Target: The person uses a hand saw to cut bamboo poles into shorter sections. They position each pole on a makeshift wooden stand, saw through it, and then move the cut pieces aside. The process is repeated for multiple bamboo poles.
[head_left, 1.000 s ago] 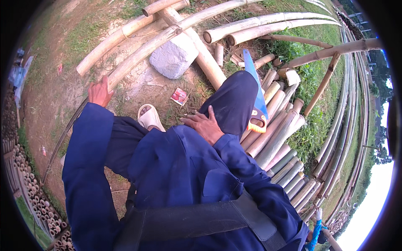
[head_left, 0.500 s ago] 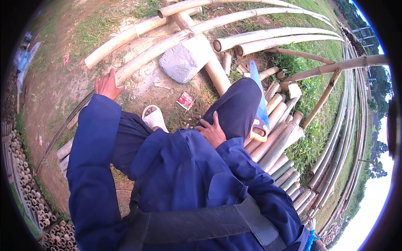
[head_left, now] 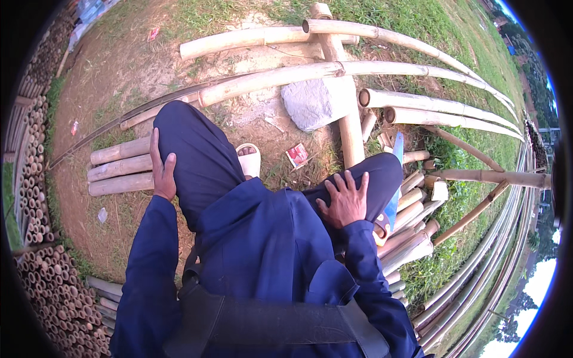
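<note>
My left hand (head_left: 162, 169) lies flat on the outer side of my left knee, holding nothing. On my right thigh rests my right hand (head_left: 345, 199), fingers spread and empty. Both legs are in dark blue trousers. A long blade with a light blue face (head_left: 394, 179) stands just right of my right knee, its orange handle end (head_left: 382, 230) low by the bamboo. A foot in a white sandal (head_left: 249, 158) shows between my knees.
Long bamboo poles (head_left: 334, 70) lie across the dirt ahead, with a grey stone (head_left: 310, 102) against them. Short cut bamboo pieces (head_left: 119, 167) lie left of my knee and more (head_left: 412, 232) at the right. Stacked bamboo ends (head_left: 48, 280) line the left. A small red packet (head_left: 297, 155) lies on the ground.
My left knee has come up and my left hand moved from the ground side onto it. The right hand shifted on the right thigh. The view swung left.
</note>
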A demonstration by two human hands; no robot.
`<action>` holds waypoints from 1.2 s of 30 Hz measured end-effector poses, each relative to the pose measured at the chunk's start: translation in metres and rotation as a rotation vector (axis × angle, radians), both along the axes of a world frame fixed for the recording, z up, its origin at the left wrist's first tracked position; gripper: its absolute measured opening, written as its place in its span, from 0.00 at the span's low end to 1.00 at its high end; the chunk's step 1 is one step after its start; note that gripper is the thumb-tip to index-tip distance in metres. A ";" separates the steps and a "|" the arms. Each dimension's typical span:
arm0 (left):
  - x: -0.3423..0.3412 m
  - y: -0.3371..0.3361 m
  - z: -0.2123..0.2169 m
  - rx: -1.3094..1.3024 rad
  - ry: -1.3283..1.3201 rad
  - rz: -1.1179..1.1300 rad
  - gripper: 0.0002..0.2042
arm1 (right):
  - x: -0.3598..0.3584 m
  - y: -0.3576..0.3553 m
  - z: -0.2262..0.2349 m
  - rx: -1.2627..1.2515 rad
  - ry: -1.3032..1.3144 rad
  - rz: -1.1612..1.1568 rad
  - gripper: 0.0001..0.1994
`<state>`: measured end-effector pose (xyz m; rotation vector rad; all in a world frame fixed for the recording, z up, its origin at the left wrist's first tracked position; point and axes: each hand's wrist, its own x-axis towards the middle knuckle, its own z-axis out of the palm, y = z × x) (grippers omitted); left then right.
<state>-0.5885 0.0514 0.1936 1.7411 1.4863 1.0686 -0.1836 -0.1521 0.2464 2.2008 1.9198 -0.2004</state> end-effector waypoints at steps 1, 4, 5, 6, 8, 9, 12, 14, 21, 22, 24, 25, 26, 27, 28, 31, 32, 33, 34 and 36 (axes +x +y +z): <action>-0.023 -0.014 -0.030 -0.168 -0.112 0.147 0.34 | -0.014 -0.007 -0.024 -0.028 0.104 0.124 0.22; -0.090 -0.031 -0.101 -0.592 -0.485 0.559 0.33 | -0.029 -0.017 -0.085 -0.053 0.497 0.207 0.18; -0.061 -0.034 -0.091 -0.398 -0.334 0.463 0.32 | -0.027 -0.023 -0.080 -0.024 0.581 0.137 0.17; -0.039 -0.058 -0.053 -0.186 -0.159 0.431 0.32 | -0.033 -0.014 -0.064 0.000 0.585 0.137 0.18; 0.001 -0.074 0.006 0.221 0.210 0.113 0.30 | -0.032 -0.001 -0.024 -0.042 0.985 -0.161 0.18; 0.015 -0.079 0.035 0.270 0.469 -0.183 0.30 | -0.024 0.003 -0.023 0.049 0.992 -0.147 0.18; 0.012 -0.062 0.048 0.339 0.833 -0.675 0.31 | 0.002 0.012 -0.004 0.364 0.753 -0.123 0.18; 0.005 -0.021 0.058 0.350 0.892 -0.653 0.34 | 0.028 0.007 0.004 0.434 0.418 -0.162 0.20; 0.009 0.113 0.077 0.051 0.576 -0.094 0.36 | 0.058 -0.035 -0.003 0.621 0.190 -0.580 0.46; 0.036 0.114 0.085 0.053 0.610 -0.248 0.35 | 0.052 -0.037 -0.004 0.670 0.200 -0.643 0.46; 0.092 0.107 0.096 0.129 0.943 -0.407 0.32 | 0.046 -0.046 0.004 0.647 0.176 -0.700 0.47; 0.112 0.113 0.104 0.186 0.883 -0.547 0.28 | 0.042 -0.049 0.012 0.637 0.193 -0.720 0.46; 0.141 0.111 0.120 -0.040 0.631 -0.724 0.27 | 0.039 -0.057 0.015 0.647 0.223 -0.736 0.44; 0.173 0.095 0.139 -0.183 0.465 -0.800 0.26 | 0.034 -0.065 0.020 0.644 0.259 -0.757 0.44; 0.197 0.093 0.147 -0.159 0.567 -0.964 0.27 | 0.030 -0.078 0.018 0.648 0.292 -0.772 0.43; 0.234 0.129 0.142 0.323 0.555 -1.132 0.28 | 0.005 -0.095 0.023 0.646 0.337 -0.773 0.45; 0.228 0.151 0.138 0.316 0.548 -1.073 0.28 | -0.001 -0.092 0.025 0.641 0.385 -0.761 0.47; 0.241 0.145 0.146 0.110 0.516 -1.117 0.29 | -0.012 -0.101 0.026 0.663 0.415 -0.789 0.48; 0.245 0.146 0.146 0.145 0.543 -1.216 0.30 | -0.022 -0.108 0.023 0.723 0.457 -0.834 0.49; 0.262 0.161 0.124 0.420 0.526 -1.274 0.31 | -0.043 -0.129 0.024 0.804 0.415 -0.921 0.50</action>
